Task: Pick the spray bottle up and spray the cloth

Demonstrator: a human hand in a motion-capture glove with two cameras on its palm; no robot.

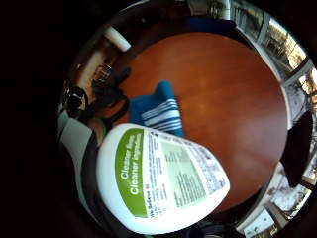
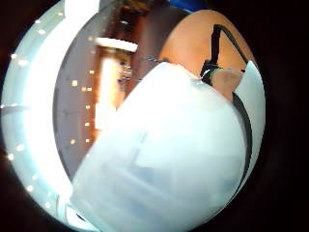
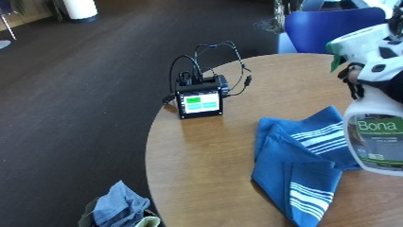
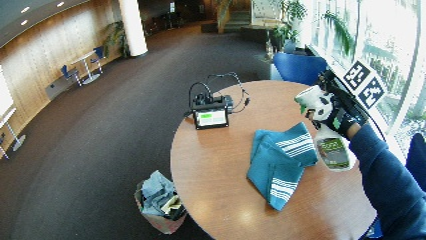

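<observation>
A white spray bottle (image 3: pixel 376 137) with a green label hangs in the air above the right edge of a round wooden table (image 3: pixel 207 156), gripped at its neck by a gloved right hand (image 3: pixel 378 64) whose fingers curl around the part just under the white spray head. The bottle's body sits below the hand and tilts slightly, its base clear of the tabletop; in the wide outside view the bottle (image 4: pixel 333 150) is beside and slightly above the near edge of the cloth (image 4: pixel 279 162). Seen from the little finger side of the palm, the bottle (image 1: pixel 158 178) fills the nearest part of the picture, label facing the camera, with the cloth (image 1: pixel 158 109) lying on the table (image 1: pixel 228 99) beyond it. From the thumb side, the pale bottle wall (image 2: pixel 169 159) takes up most of the view.

The blue cloth (image 3: pixel 302 165) with white stripes lies folded and rumpled on the table, just to the side of the bottle and not touching it. Farther back on the table stands a small black device with a lit screen (image 3: pixel 199 101) and looping black cables. A blue chair (image 3: pixel 327 28) stands behind the table, and a bag holding crumpled fabric (image 3: pixel 119 208) sits on the dark floor beside it.
</observation>
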